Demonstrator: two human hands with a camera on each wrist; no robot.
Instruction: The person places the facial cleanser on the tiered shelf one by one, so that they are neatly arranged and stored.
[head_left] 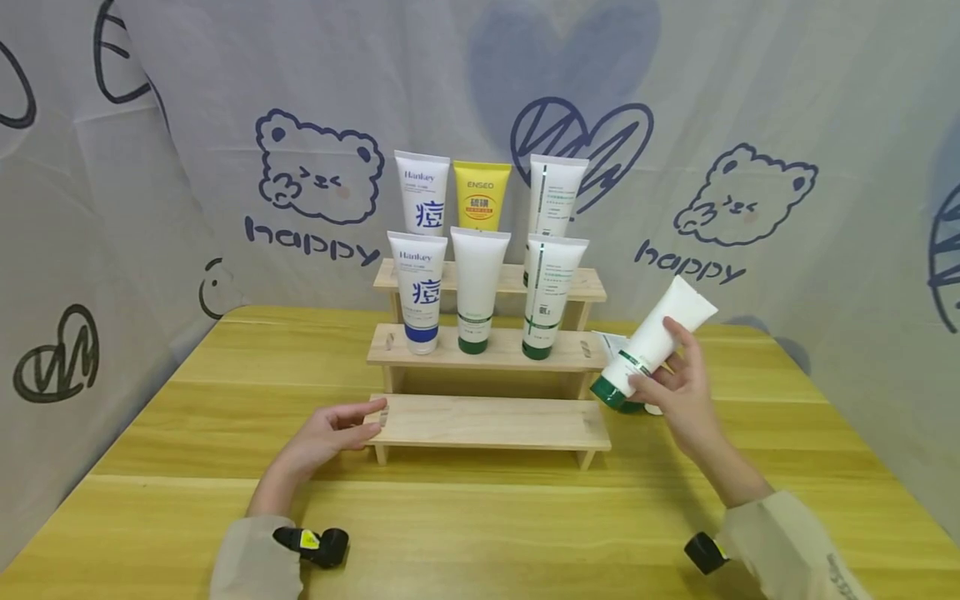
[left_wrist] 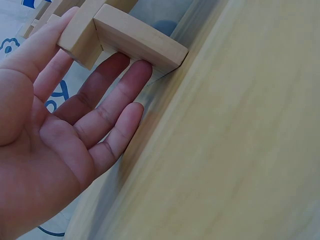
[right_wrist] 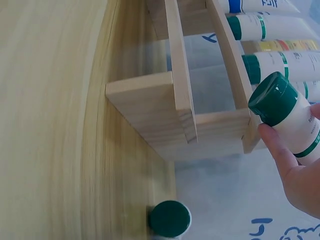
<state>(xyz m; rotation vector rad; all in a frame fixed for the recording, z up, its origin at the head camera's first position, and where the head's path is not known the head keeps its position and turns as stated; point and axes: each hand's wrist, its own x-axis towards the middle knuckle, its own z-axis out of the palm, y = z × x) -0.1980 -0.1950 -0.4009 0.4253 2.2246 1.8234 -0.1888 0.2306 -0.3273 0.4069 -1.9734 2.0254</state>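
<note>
My right hand [head_left: 681,392] grips a white squeeze tube [head_left: 654,337] between thumb and fingers, right of a three-tier wooden display stand [head_left: 487,421]. The tube leans, its green cap [right_wrist: 274,99] pointing down and left toward the stand. My left hand [head_left: 330,437] holds the left end of the stand's lowest step; in the left wrist view its thumb lies against the board and fingertips touch the leg [left_wrist: 137,40]. On the middle step stand a blue-capped tube [head_left: 420,292] and two green-capped tubes [head_left: 474,287]. The top step bears a white-and-blue tube [head_left: 422,192], a yellow tube [head_left: 482,196] and a white-and-green tube [head_left: 557,196].
Behind my right hand, partly hidden, more tubes lie on the wooden table [head_left: 480,525]; one green cap [right_wrist: 170,219] shows in the right wrist view. A pale curtain [head_left: 450,75] with bear and heart drawings hangs behind and at the sides.
</note>
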